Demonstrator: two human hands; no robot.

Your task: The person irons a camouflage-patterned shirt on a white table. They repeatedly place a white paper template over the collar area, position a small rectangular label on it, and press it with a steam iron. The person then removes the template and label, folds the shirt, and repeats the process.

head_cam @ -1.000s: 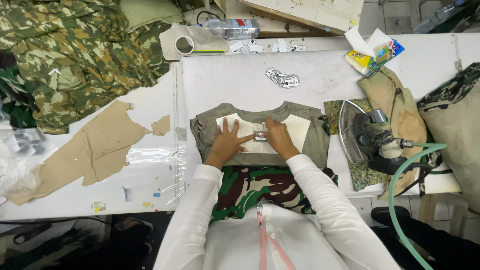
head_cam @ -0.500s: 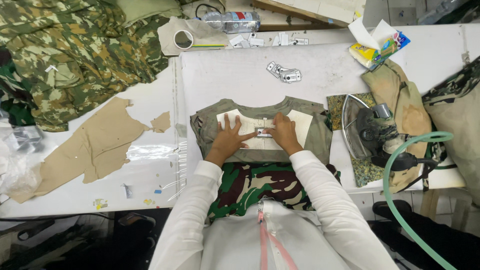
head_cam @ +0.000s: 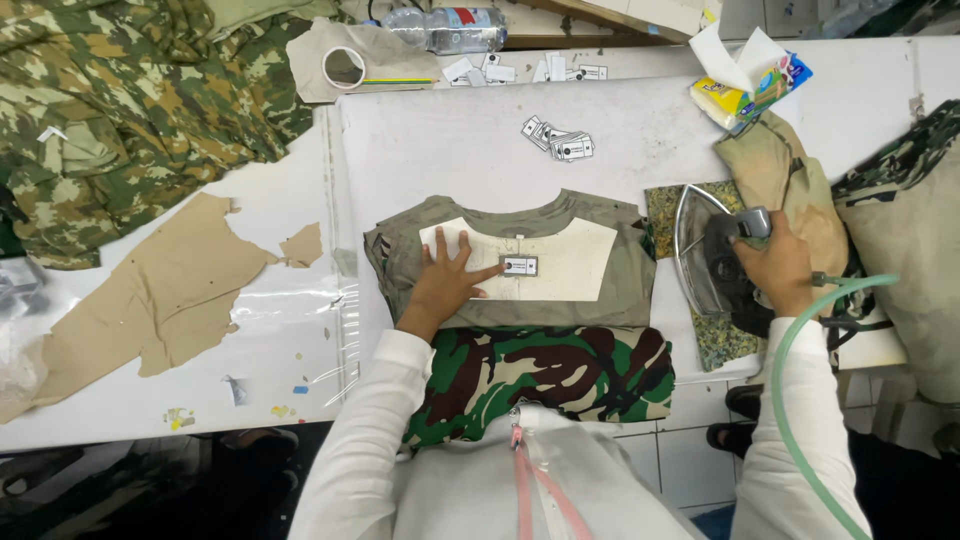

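An olive garment piece [head_cam: 590,308] with a cream patch [head_cam: 575,262] lies flat in front of me, above a folded camouflage cloth [head_cam: 550,375]. My left hand [head_cam: 448,280] presses flat on the cream patch, its forefinger touching a small white label [head_cam: 519,265]. My right hand [head_cam: 775,265] is far to the right, closed around the handle of a steam iron [head_cam: 710,255] that stands on a mottled pad [head_cam: 665,210]. A green hose [head_cam: 790,370] curves from the iron down past my right sleeve.
Spare labels [head_cam: 558,140] lie on the white board above the garment. A tape roll [head_cam: 343,67], a plastic bottle [head_cam: 445,25] and a yellow packet [head_cam: 735,90] sit at the back. Camouflage fabric [head_cam: 120,110] is heaped at left, tan scraps [head_cam: 170,290] below it.
My right hand has left the label and moved right to grip the iron's handle. My left hand stays on the patch, now pinning the label with a finger.
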